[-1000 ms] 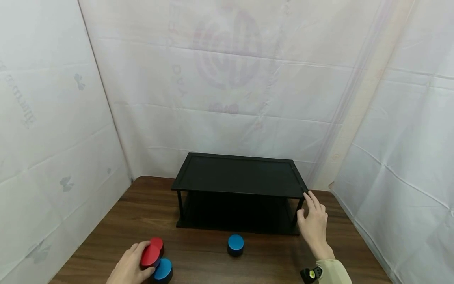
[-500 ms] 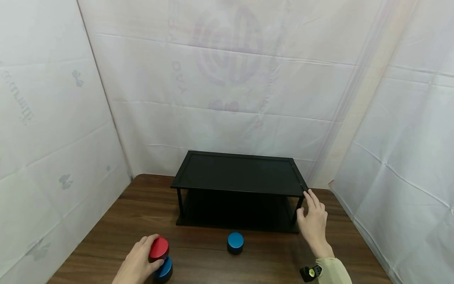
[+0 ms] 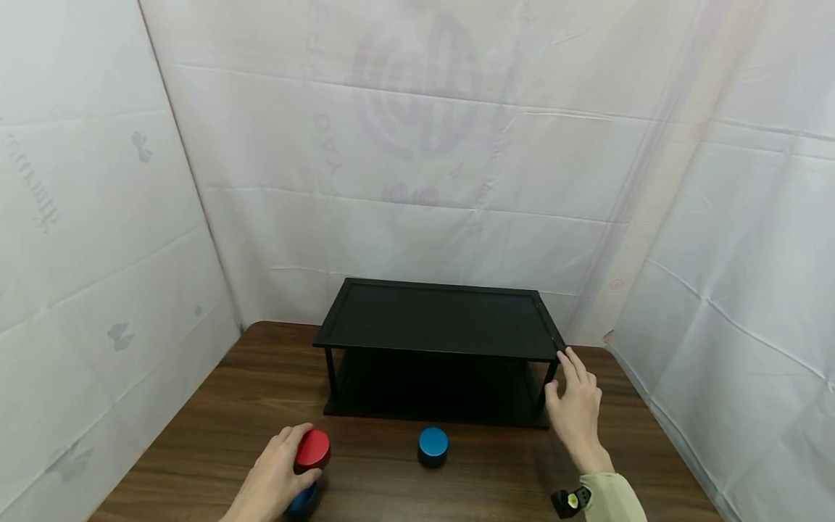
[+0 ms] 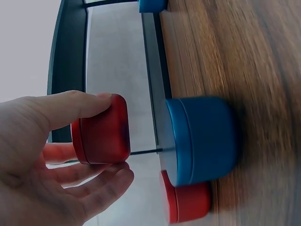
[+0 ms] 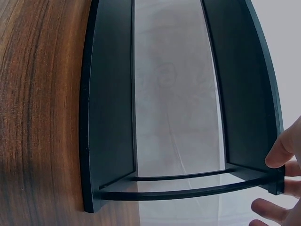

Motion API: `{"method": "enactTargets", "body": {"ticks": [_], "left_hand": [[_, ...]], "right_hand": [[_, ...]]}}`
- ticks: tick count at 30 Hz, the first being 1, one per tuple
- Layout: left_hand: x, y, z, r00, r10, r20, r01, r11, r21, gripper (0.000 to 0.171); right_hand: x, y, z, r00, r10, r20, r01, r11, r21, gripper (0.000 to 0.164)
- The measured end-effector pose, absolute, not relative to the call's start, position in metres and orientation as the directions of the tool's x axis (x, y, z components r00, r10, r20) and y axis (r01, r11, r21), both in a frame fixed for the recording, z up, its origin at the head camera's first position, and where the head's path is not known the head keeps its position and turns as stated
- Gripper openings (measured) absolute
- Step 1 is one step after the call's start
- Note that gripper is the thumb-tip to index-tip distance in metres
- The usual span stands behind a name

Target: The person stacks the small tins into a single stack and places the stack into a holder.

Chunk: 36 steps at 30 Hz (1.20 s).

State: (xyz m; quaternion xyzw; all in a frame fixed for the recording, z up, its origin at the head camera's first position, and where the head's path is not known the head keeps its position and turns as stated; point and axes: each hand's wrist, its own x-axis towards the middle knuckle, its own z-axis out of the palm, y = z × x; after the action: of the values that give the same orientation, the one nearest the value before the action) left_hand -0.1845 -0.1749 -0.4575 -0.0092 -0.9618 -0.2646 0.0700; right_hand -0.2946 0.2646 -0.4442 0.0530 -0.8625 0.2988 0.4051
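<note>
My left hand (image 3: 270,475) holds a small round red tin (image 3: 313,449) between thumb and fingers. In the left wrist view the red tin is raised above a blue tin (image 4: 207,141), which stands on the table. A second red tin (image 4: 193,202) stands close beside that blue tin and is hidden in the head view. Another blue tin (image 3: 433,445) stands in front of a black two-tier shelf (image 3: 443,319). At the shelf's front right corner, my right hand (image 3: 577,409) rests with its fingertips on the top board's edge, thumb spread apart.
The shelf stands toward the back of the brown wooden table (image 3: 261,384), its open front facing me. White sheeting (image 3: 424,145) hangs behind and on both sides. A black strap with a small device (image 3: 571,502) is on the right wrist.
My left hand has carried the red tin to the right, from left of the near blue tin to above it. The right hand stays at the shelf corner.
</note>
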Motion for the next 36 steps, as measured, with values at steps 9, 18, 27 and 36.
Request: {"method": "enactTargets", "body": {"ticks": [9,18,27,36], "left_hand": [[-0.191,-0.163,-0.456,-0.992,-0.019,0.127,0.05,0.853,0.519,0.066],[-0.195,-0.154,-0.457,-0.992,-0.007,0.125,0.061,0.846,0.53,0.065],[-0.196,-0.148,-0.455,-0.987,0.001,0.163,0.088,0.844,0.529,0.064],[-0.2,-0.141,-0.451,-0.986,0.012,0.167,0.1,0.844,0.527,0.064]], "right_hand": [[-0.296,0.265,-0.444,-0.659,0.151,0.737,-0.336,0.817,-0.468,0.049],[-0.295,0.264,-0.445,-0.66,0.153,0.735,-0.333,0.818,-0.47,0.049],[-0.296,0.265,-0.446,-0.653,0.151,0.742,-0.339,0.818,-0.465,0.049],[-0.296,0.265,-0.446,-0.643,0.15,0.751,-0.341,0.822,-0.456,0.049]]}}
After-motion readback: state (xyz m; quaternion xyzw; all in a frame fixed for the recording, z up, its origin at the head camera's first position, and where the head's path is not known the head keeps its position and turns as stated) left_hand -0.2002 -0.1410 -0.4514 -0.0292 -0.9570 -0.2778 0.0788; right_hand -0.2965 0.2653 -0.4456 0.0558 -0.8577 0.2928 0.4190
